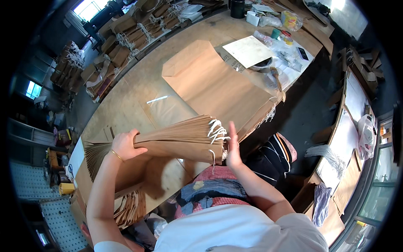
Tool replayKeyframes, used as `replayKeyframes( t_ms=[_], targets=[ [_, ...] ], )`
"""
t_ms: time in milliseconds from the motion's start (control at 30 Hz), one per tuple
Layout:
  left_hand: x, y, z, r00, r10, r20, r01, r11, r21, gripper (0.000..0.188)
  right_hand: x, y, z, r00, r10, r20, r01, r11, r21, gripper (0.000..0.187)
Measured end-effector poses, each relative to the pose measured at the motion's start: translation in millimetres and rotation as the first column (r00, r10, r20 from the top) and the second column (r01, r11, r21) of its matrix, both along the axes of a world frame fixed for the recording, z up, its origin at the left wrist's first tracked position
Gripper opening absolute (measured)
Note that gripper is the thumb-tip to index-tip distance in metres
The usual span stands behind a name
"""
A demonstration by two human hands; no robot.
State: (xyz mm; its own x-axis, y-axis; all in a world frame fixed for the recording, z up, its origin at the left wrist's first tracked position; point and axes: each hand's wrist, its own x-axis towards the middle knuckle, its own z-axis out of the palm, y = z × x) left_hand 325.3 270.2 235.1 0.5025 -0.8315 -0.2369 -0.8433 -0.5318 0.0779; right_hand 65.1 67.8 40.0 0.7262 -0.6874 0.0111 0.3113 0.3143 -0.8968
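Observation:
A thick stack of brown paper bags [178, 140] is held up on edge over the near side of the table, fanned out at its left end. White string handles [216, 131] hang from its right end. My left hand [125, 145] grips the stack towards its left part, thumb on the near face and the other fingers mostly hidden behind. Flat and upright, my right hand [233, 150] has its fingers stretched out beside the handle end, its palm facing the stack; whether it touches is hard to tell. Behind lies another flat pile of brown paper bags [214, 80], string ends at its right edge.
The long wooden table [134, 98] reaches back to the right, carrying a white board [248, 51], a brush [276, 77], red-handled scissors [286, 33] and a black canister [237, 8]. Bundled bags [142, 31] fill a rack at the back left. Folded brown paper [131, 208] sits below the left arm.

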Motion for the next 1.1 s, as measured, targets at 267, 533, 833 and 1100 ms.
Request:
replayKeyframes(
  t_ms=[267,533,833,1100],
  targets=[
    [3,3,-1,1.000,0.001,0.019,-0.001,1.000,-0.006,0.056,18,2,20,0.995,0.079,0.057,-0.090,0.969,0.230,0.069],
    [4,-9,4,1.000,-0.005,0.022,0.005,1.000,0.002,0.055,43,-11,-4,0.994,0.098,0.039,-0.099,0.994,0.034,0.069],
    [3,-15,1,0.996,-0.002,0.091,-0.004,0.998,0.066,0.054,54,-10,17,0.970,0.241,0.025,-0.239,0.932,0.273,0.073],
    [12,-15,-8,0.994,-0.055,0.095,0.053,0.998,0.028,0.046,62,-3,-65,0.985,0.165,-0.042,-0.154,0.970,0.187,0.070]
  ],
)
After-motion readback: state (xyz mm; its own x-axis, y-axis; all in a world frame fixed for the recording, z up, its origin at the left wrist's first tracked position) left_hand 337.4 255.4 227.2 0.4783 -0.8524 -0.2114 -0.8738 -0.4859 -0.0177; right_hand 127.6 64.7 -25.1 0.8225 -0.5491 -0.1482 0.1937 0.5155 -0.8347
